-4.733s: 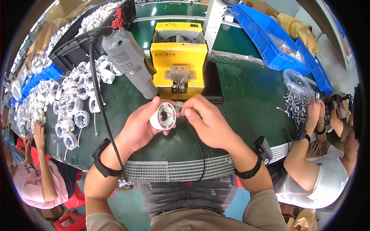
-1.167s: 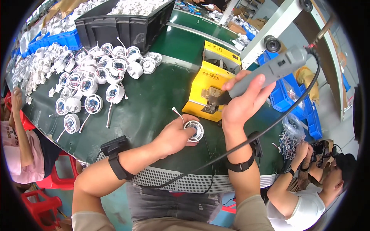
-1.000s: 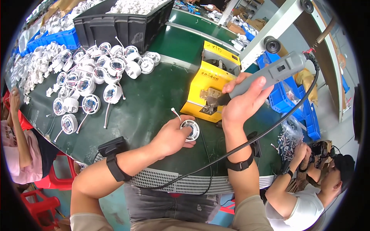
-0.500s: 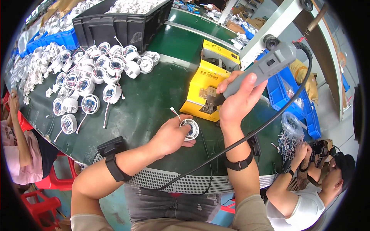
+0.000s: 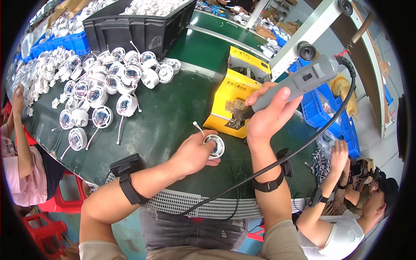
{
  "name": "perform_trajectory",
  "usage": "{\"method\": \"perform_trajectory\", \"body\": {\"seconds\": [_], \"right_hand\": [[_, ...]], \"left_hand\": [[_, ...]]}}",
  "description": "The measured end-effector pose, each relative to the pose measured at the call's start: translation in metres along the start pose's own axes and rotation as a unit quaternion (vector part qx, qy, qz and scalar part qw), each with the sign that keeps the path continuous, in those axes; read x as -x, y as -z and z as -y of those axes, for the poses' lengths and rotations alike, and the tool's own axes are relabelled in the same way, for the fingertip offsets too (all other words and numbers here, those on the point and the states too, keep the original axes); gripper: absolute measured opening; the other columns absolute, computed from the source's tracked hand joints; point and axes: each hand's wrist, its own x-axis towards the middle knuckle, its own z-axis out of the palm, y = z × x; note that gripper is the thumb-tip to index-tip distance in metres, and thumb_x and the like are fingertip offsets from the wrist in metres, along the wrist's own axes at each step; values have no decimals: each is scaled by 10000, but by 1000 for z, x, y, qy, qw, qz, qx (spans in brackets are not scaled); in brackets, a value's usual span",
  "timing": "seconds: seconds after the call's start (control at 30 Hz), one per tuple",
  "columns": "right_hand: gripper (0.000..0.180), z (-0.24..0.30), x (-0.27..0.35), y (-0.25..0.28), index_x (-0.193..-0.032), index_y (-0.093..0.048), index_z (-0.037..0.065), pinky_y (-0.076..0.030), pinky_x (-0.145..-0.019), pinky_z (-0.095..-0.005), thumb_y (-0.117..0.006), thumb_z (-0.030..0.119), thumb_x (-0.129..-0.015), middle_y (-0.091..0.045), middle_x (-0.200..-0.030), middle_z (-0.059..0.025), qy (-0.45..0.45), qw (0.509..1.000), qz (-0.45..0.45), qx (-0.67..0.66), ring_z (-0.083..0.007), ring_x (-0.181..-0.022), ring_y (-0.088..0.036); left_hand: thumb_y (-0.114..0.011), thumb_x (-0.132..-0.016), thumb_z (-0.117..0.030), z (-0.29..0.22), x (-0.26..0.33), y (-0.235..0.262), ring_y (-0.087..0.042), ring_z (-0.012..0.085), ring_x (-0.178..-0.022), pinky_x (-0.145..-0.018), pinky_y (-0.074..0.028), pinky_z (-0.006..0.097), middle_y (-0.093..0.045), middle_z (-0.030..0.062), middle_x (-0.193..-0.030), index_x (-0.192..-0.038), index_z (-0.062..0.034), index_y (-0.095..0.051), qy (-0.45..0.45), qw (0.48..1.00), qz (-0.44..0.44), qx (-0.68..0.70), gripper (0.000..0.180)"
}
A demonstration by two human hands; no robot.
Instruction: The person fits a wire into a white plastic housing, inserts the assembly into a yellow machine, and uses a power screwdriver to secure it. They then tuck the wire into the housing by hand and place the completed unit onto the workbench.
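My left hand [image 5: 193, 152] is closed around a white round housing [image 5: 218, 146] with a circuit board inside, low over the green table; a short white-plugged cable rises beside my fingers. In my right hand [image 5: 268, 116] is a grey electric screwdriver [image 5: 303, 80], gripped near its lower end and tilted, its black cable looping down past my forearm. The driver's nose is at the metal front plate [image 5: 236, 109] of a yellow screw feeder [image 5: 229, 89]; whether it touches a screw cannot be made out. Several similar wired housings [image 5: 102, 116] lie in a pile to the left.
A black crate [image 5: 138, 32] of white parts stands behind the pile. Blue bins [image 5: 318, 110] sit at the right, near a heap of wires [image 5: 320, 167]. Co-workers sit on both sides; one's hand [image 5: 339, 154] is by the wires. A white post [image 5: 318, 28] rises behind the feeder.
The screwdriver's upper end has shifted slightly right and down, with its cable. My left hand stays almost still. The right-hand co-worker's hand has lifted toward the plastic bag.
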Motion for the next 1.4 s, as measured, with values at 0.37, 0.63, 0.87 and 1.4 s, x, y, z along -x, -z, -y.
{"method": "perform_trajectory", "body": {"seconds": [0.37,0.63,0.87,1.4], "right_hand": [[463,9,12,2,-1286,-291,30,-441,-470,-288,-405,380,-1006,-495,-725,-107,-29,999,9,-34,-155,-501,-495],[571,29,52,-6,-1376,-212,31,-468,-485,-289,-395,419,-998,-503,-767,-107,-88,992,33,-88,-154,-526,-510],[582,28,58,-6,-1380,-209,33,-474,-495,-291,-386,436,-998,-505,-785,-110,-74,992,57,-87,-158,-547,-520],[575,25,63,-5,-1364,-215,28,-483,-489,-298,-381,440,-999,-508,-785,-113,-75,993,46,-81,-164,-535,-527]], "left_hand": [[-410,-976,-84,-3,-1,-1,-668,258,-862,-785,-595,347,-588,160,-1080,-1325,48,-394,-5,1000,1,15,373],[-414,-957,-102,3,-3,1,-670,239,-843,-758,-587,322,-584,169,-1084,-1257,69,-448,-24,999,2,29,347],[-407,-960,-106,3,-2,0,-668,226,-842,-750,-584,316,-594,163,-1058,-1236,65,-465,-35,999,-3,24,330],[-403,-956,-90,1,-2,-1,-668,224,-838,-744,-588,321,-608,165,-1040,-1212,72,-484,-35,999,-10,23,314]]}}
